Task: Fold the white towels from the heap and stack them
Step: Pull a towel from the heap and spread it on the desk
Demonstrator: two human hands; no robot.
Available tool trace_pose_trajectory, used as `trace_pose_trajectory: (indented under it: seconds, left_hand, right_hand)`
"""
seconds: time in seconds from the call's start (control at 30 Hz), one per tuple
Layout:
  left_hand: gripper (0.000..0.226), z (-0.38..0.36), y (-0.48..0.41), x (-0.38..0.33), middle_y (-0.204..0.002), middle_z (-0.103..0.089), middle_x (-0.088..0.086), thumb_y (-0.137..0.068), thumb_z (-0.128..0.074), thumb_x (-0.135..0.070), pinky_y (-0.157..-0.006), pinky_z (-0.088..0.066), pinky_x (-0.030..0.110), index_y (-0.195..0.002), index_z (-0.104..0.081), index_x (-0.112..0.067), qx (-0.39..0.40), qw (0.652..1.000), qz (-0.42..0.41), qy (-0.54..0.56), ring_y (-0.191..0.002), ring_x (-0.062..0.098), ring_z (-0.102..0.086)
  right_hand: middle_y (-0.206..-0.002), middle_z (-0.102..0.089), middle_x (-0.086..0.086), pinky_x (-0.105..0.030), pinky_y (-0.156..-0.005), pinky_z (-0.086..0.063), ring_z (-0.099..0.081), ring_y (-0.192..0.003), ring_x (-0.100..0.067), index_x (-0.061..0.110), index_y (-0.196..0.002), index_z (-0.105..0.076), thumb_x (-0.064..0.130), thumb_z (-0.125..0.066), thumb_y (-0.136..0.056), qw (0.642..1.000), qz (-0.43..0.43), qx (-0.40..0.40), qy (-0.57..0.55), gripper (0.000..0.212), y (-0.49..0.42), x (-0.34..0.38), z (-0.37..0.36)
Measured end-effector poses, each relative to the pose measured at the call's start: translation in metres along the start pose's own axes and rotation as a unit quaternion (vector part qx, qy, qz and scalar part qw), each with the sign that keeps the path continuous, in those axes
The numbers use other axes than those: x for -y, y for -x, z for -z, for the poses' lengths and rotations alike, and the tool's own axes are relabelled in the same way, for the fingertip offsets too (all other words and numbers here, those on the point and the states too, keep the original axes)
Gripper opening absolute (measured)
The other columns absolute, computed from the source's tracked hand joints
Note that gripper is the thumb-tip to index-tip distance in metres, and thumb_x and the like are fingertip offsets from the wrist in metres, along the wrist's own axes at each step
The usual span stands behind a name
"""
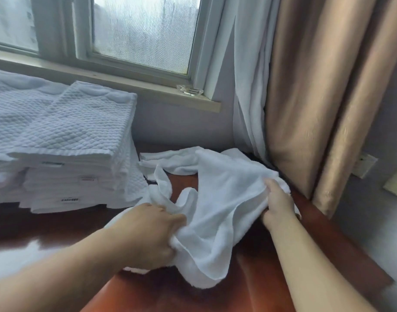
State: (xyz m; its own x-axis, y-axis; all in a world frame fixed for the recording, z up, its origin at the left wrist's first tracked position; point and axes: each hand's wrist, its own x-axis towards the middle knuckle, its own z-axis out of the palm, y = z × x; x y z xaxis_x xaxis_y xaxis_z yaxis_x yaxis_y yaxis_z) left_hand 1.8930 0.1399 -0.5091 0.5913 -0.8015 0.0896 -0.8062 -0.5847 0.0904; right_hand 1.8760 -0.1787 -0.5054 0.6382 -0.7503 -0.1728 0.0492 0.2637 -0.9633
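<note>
A crumpled white towel (217, 212) lies bunched on the red-brown table (256, 278) in the middle of the view. My left hand (152, 235) grips its near left edge, fingers curled into the cloth. My right hand (277, 202) grips its right edge near the table's far corner. A second loose white towel (170, 162) lies behind it against the wall. Two tall stacks of folded white waffle-weave towels (64, 140) stand at the left, side by side.
A window with a sill runs along the back; a small glass dish (189, 90) sits on the sill. White sheer and beige curtains (316, 97) hang at the right, touching the table's far corner. The table's right edge drops to a grey floor.
</note>
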Motion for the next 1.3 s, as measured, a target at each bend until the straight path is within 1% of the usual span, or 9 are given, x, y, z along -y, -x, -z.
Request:
trace_pose_trajectory:
  seconds: [0.1,0.23,0.37,0.57,0.73,0.83,0.97,1.17,1.3]
  left_hand:
    - [0.041,-0.002,0.008,-0.002,-0.082,-0.056,-0.012,-0.064,-0.045,-0.065,-0.083,-0.044,0.034,-0.093,-0.045,-0.036,0.026,1.0,0.002,0.012,-0.088,0.015,-0.055]
    - [0.054,-0.003,0.007,-0.006,-0.09,-0.063,-0.015,-0.059,-0.049,-0.079,-0.085,-0.044,0.035,-0.094,-0.047,-0.039,0.028,0.999,0.025,0.001,-0.094,0.011,-0.057]
    - [0.051,-0.001,0.008,-0.009,-0.09,-0.064,-0.015,-0.06,-0.05,-0.076,-0.079,-0.047,0.035,-0.094,-0.049,-0.037,0.022,0.999,0.046,0.001,-0.093,0.012,-0.059]
    - [0.084,0.022,0.012,-0.006,-0.108,-0.062,-0.026,-0.043,-0.052,-0.102,-0.096,-0.047,0.033,-0.107,-0.055,-0.048,0.235,0.953,0.107,0.161,-0.103,0.003,-0.058]
    - [0.082,0.029,0.009,-0.017,-0.128,-0.057,-0.011,-0.086,-0.022,-0.085,-0.109,-0.032,0.033,-0.121,-0.067,-0.027,0.206,0.939,0.133,0.239,-0.126,0.014,-0.05]
    - [0.048,0.018,-0.013,-0.031,-0.135,-0.053,-0.001,-0.099,-0.048,-0.053,-0.104,-0.043,0.037,-0.139,-0.049,-0.028,0.112,0.981,0.125,0.095,-0.123,0.021,-0.052]
    - [0.103,-0.01,-0.019,-0.042,-0.153,-0.034,-0.008,-0.068,-0.071,-0.071,-0.113,-0.031,0.041,-0.152,-0.018,-0.041,0.13,0.973,0.122,0.147,-0.141,0.019,-0.032]
    - [0.12,-0.035,-0.026,-0.029,-0.168,0.009,-0.006,-0.06,-0.034,-0.096,-0.118,0.013,0.059,-0.158,0.002,-0.037,0.127,0.966,0.195,0.111,-0.152,0.013,0.02]
    - [0.108,-0.048,-0.019,-0.013,-0.168,0.012,-0.003,-0.07,-0.02,-0.093,-0.116,0.01,0.064,-0.158,0.005,-0.035,0.064,0.959,0.267,0.071,-0.153,0.018,0.015]
  right_hand:
    - [-0.098,-0.07,-0.009,-0.042,-0.089,-0.057,-0.068,-0.094,-0.028,0.02,-0.09,-0.064,0.028,-0.081,-0.075,0.986,-0.02,-0.088,0.142,0.024,0.0,-0.019,0.029]
    - [-0.097,-0.065,-0.002,-0.03,-0.067,-0.05,-0.063,-0.082,-0.019,0.013,-0.122,-0.061,0.023,-0.073,-0.072,0.968,0.073,-0.123,0.207,0.052,0.011,-0.025,0.045]
    - [-0.109,-0.072,-0.008,-0.037,-0.085,-0.058,-0.07,-0.096,-0.023,0.018,-0.12,-0.067,0.016,-0.062,-0.065,0.99,0.118,-0.041,0.061,0.056,0.017,-0.008,0.043]
    - [-0.079,-0.076,-0.002,-0.033,-0.063,-0.059,-0.075,-0.073,-0.025,0.017,-0.081,-0.074,0.024,-0.073,-0.084,0.998,-0.001,0.05,-0.031,0.008,0.031,0.007,0.031]
    - [-0.089,-0.079,-0.002,-0.027,-0.059,-0.058,-0.077,-0.08,-0.018,0.014,-0.102,-0.075,0.023,-0.072,-0.084,0.995,0.055,0.076,0.037,0.02,0.044,0.009,0.016]
    - [-0.087,-0.078,-0.01,-0.029,-0.057,-0.058,-0.076,-0.072,-0.022,0.005,-0.1,-0.072,0.01,-0.06,-0.083,0.998,0.025,0.057,0.006,0.021,0.04,0.013,0.015]
    - [-0.093,-0.077,-0.014,-0.041,-0.072,-0.061,-0.075,-0.082,-0.028,0.005,-0.099,-0.074,0.021,-0.065,-0.092,0.993,0.001,0.112,0.041,0.02,0.034,0.013,0.017]
    - [-0.087,-0.078,-0.007,-0.038,-0.07,-0.06,-0.076,-0.08,-0.028,0.014,-0.093,-0.077,0.049,-0.078,-0.078,0.983,-0.058,0.112,0.135,0.038,0.035,0.004,0.03]
    - [-0.107,-0.073,-0.01,-0.033,-0.077,-0.057,-0.067,-0.089,-0.027,0.009,-0.106,-0.069,0.049,-0.061,-0.09,0.823,0.057,-0.003,0.565,0.044,0.033,-0.001,0.041]
